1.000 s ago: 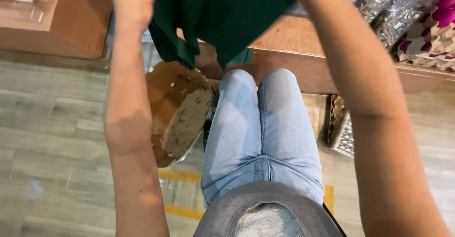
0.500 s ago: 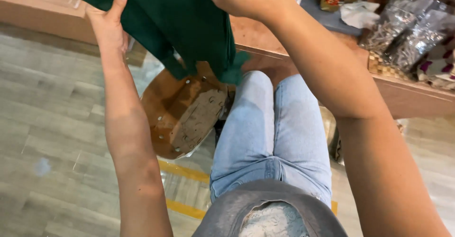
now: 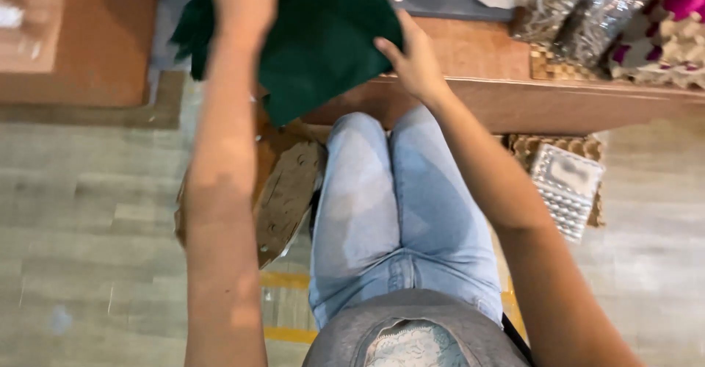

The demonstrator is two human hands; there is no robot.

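Shifted right, green cloth (image 3: 323, 44) hides left hand (image 3: 242, 0) fingers.

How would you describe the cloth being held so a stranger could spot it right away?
Look at the long wooden counter across the top. At its near edge, both hands, left hand and right hand, hold a dark green cloth, the only plain green thing there.

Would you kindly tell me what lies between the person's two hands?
In the head view, only the dark green cloth spans from the left hand to the right hand; both hands hold it, with nothing else between.
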